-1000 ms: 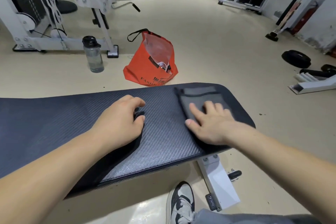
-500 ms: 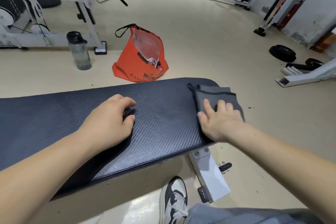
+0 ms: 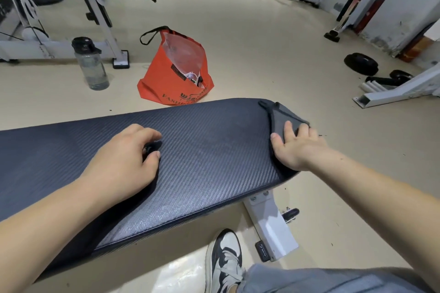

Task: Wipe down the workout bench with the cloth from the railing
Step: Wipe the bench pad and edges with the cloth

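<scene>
Nearest, below the workout bench, a black-and-white sneaker is planted. On the bench's middle the left hand is rested, fingers curled. Whether anything is pinched cannot be told. At the bench's right end the grey cloth is pressed down by the right hand, with the fingers laid flat and the thumb spread. Beyond the bench, an orange tote bag and a water bottle are seen.

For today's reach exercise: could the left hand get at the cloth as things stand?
Probably yes: only bare bench lies between the left hand and the cloth, though the right hand presses it.
</scene>
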`<state>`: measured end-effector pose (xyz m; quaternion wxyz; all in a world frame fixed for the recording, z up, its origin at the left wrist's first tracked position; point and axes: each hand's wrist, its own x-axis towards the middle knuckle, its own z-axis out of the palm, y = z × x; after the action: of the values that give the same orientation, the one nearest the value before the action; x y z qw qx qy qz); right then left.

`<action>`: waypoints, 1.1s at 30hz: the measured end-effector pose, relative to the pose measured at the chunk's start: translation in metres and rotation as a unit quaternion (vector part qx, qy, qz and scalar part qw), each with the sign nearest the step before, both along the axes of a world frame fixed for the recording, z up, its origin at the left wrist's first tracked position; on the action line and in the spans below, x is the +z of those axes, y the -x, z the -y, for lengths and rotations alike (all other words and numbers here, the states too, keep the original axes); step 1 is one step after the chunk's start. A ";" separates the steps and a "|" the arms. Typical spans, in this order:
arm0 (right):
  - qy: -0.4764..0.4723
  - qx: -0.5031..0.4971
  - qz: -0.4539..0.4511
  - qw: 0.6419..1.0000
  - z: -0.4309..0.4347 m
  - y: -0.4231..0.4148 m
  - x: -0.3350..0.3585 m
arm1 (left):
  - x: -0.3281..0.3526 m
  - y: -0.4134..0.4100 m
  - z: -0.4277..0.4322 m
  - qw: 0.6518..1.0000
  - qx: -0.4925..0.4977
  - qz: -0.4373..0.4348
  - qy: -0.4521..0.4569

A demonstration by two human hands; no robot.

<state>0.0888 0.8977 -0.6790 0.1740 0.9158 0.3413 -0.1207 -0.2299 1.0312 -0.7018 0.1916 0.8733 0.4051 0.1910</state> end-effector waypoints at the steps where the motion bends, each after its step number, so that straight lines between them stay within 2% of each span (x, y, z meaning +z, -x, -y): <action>1: 0.000 -0.001 0.007 1.000 0.000 0.007 -0.002 | -0.001 0.002 -0.002 1.000 0.002 -0.002 -0.001; 4: 0.002 0.048 0.018 0.999 -0.006 0.046 -0.004 | -0.001 0.005 -0.006 1.000 0.005 -0.004 -0.001; 7: -0.012 0.148 -0.014 0.989 -0.019 0.081 -0.004 | -0.001 0.002 -0.009 1.000 0.007 -0.001 0.001; 10: -0.078 0.215 -0.035 0.973 -0.050 0.081 -0.007 | -0.002 0.000 -0.011 1.000 0.005 0.013 0.004; 15: -0.144 0.127 -0.032 0.981 -0.101 0.049 -0.006 | -0.002 0.011 -0.017 1.000 0.008 0.028 0.006; 18: -0.162 0.134 -0.023 0.977 -0.114 0.070 -0.010 | -0.003 0.026 -0.026 0.999 0.021 0.024 0.006; 20: -0.179 0.174 -0.044 0.967 -0.115 0.099 -0.012 | -0.003 0.034 -0.031 0.999 0.031 0.023 0.010; 23: -0.183 0.310 -0.056 0.931 -0.103 0.143 -0.013 | -0.002 0.035 -0.035 0.999 0.033 0.025 0.008; 26: -0.183 0.380 -0.089 0.902 -0.093 0.143 -0.008 | -0.001 0.030 -0.037 0.999 0.024 0.017 0.012; 28: -0.191 0.330 -0.083 0.921 -0.091 0.113 -0.008 | -0.001 0.026 -0.036 1.000 0.018 0.014 0.021; 31: -0.174 0.160 -0.055 0.970 -0.083 0.060 -0.005 | 0.000 0.023 -0.034 0.999 0.015 0.007 0.029; 33: -0.152 0.093 -0.037 0.983 -0.073 0.049 -0.005 | 0.001 0.024 -0.031 0.999 0.015 -0.002 0.032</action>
<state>0.0393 0.9709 -0.6839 0.0306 0.8906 0.4458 -0.0850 -0.2538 1.0623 -0.7003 0.2160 0.8610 0.4242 0.1792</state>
